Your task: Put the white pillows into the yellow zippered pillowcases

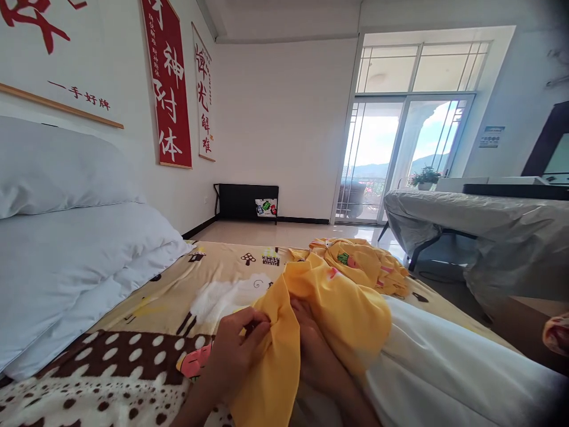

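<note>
A yellow fabric cover (351, 302), seemingly a pillowcase, is bunched up in front of me on the bed. My left hand (235, 350) pinches its edge between thumb and fingers. My right hand (313, 344) is closed at the opening, with its fingertips partly hidden in the folds. A smooth white pillow or quilt (444, 362) lies to the right, its near end meeting the yellow cloth; how far it reaches inside is hidden. Farther back sits a crumpled heap of yellow printed fabric (368, 264).
White pillows (75, 249) are stacked at the left by the wall. Beneath everything spreads a patterned blanket (146, 296). A plastic-covered table (480, 213) stands at the right, and a black folded frame (242, 200) leans on the far wall near a glass door (376, 160).
</note>
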A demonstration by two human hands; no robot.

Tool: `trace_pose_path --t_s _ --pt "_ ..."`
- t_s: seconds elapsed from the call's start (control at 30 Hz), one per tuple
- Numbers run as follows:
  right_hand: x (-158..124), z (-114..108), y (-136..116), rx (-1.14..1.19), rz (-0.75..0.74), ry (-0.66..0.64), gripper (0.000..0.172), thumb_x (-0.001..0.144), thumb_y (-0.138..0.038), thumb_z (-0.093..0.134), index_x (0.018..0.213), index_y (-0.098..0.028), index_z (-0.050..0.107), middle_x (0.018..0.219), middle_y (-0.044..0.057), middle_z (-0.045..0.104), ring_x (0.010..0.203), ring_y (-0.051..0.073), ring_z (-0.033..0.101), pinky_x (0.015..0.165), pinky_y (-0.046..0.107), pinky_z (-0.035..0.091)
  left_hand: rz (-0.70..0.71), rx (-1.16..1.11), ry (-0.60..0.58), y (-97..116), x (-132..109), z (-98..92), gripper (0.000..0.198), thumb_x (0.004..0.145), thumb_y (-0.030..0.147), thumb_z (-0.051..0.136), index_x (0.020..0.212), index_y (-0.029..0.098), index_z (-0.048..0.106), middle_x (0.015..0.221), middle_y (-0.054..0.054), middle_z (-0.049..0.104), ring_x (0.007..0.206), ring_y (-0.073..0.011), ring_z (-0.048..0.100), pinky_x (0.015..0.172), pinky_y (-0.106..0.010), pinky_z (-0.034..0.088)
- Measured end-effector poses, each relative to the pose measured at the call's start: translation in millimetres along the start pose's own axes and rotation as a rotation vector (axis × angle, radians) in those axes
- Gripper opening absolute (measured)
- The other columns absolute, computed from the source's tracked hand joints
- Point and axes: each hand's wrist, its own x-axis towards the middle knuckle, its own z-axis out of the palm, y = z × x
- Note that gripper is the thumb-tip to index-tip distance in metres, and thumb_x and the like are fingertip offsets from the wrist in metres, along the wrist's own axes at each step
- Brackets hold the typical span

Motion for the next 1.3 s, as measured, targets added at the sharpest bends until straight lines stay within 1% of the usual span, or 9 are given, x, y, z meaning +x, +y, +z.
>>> trace_pose_path --t_s 0.13,0.33,0.63,0.7,0.8,1.0,1.1,1.23,1.3 --pt "-0.6 0.7 1.0 0.038 -0.01 0.038 0.018 0.087 -0.037 0.056 0.093 -0.027 0.069 0.093 0.004 0.067 0.096 0.022 0.058 0.087 0.036 0.046 0.156 0.084 0.064 0.3 -2.0 8.3 0.022 0.089 0.032 0.05 0.075 0.019 0.061 0.075 -0.003 0.059 0.07 -0.0139 0.052 0.064 -0.023 0.039" --pt "-3.4 -2.4 0.9 0.183 0.01 0.018 0.021 0.086 -0.04 0.056 0.079 -0.023 0.064 0.088 0.003 0.065 0.09 0.021 0.057 0.085 0.037 0.044 0.183 -0.031 0.053 0.7 -2.5 -14.8 0.025 0.092 0.033 0.046 0.072 0.019 0.053 0.071 0.0 0.053 0.068 -0.0124 0.048 0.065 -0.022 0.04" --pt "-4.7 -5.9 -1.8 0.27 -0.005 0.108 0.017 0.089 -0.029 0.052 0.075 -0.02 0.058 0.077 0.002 0.063 0.077 0.018 0.058 0.078 0.036 0.046 0.109 0.072 0.387 -18.2 8.1 -20.3 0.025 0.091 0.04 0.045 0.079 0.019 0.055 0.071 0.001 0.055 0.067 -0.0126 0.051 0.064 -0.022 0.041" --pt "-3.6 -0.4 -0.3 0.137 0.026 0.106 0.008 0.087 -0.024 0.055 0.086 -0.021 0.063 0.087 0.004 0.065 0.085 0.019 0.058 0.082 0.037 0.046 0.08 0.079 0.344 -19.0 10.7 -11.9 0.026 0.091 0.04 0.045 0.079 0.019 0.056 0.07 0.002 0.057 0.066 -0.0125 0.052 0.063 -0.021 0.041" --pt "-2.6 9.0 2.5 -0.02 0.03 0.098 0.021 0.083 -0.023 0.059 0.103 -0.022 0.064 0.103 0.007 0.065 0.098 0.023 0.057 0.088 0.039 0.045 0.069 0.066 0.191 -19.9 12.1 0.2 0.026 0.09 0.038 0.046 0.078 0.019 0.058 0.072 0.001 0.061 0.068 -0.0129 0.054 0.064 -0.021 0.042" --pt "-5.7 16.8 5.4 -0.02 0.041 0.142 0.018 0.082 -0.024 0.059 0.099 -0.022 0.066 0.095 0.006 0.066 0.091 0.022 0.058 0.085 0.037 0.044 0.141 0.046 0.049 -23.0 11.8 9.2 0.02 0.09 0.032 0.048 0.079 0.019 0.058 0.075 -0.001 0.061 0.071 -0.0137 0.055 0.068 -0.023 0.043" --pt "-5.9 16.5 6.0 0.021 0.038 0.144 0.015 0.083 -0.024 0.058 0.096 -0.022 0.066 0.092 0.005 0.067 0.091 0.021 0.058 0.083 0.035 0.044 0.223 0.103 0.054 -24.7 12.4 8.5 0.019 0.091 0.028 0.046 0.078 0.019 0.056 0.077 -0.002 0.058 0.073 -0.0137 0.053 0.067 -0.024 0.043" --pt "-5.0 14.2 7.2 0.029 0.017 0.208 0.013 0.083 -0.026 0.06 0.094 -0.023 0.066 0.093 0.005 0.067 0.088 0.021 0.059 0.08 0.034 0.046 0.384 0.225 0.27 -23.5 7.9 6.8 0.009 0.089 0.021 0.051 0.081 0.02 0.054 0.078 -0.002 0.055 0.074 -0.0145 0.052 0.067 -0.025 0.044" --pt "-4.9 12.8 7.2 0.028 0.031 0.266 0.016 0.082 -0.029 0.061 0.096 -0.023 0.066 0.096 0.006 0.067 0.087 0.021 0.058 0.079 0.034 0.046 0.463 0.249 0.243 -19.3 2.9 4.5 0.008 0.09 0.017 0.049 0.084 0.02 0.054 0.077 -0.003 0.054 0.075 -0.0145 0.052 0.069 -0.025 0.044"
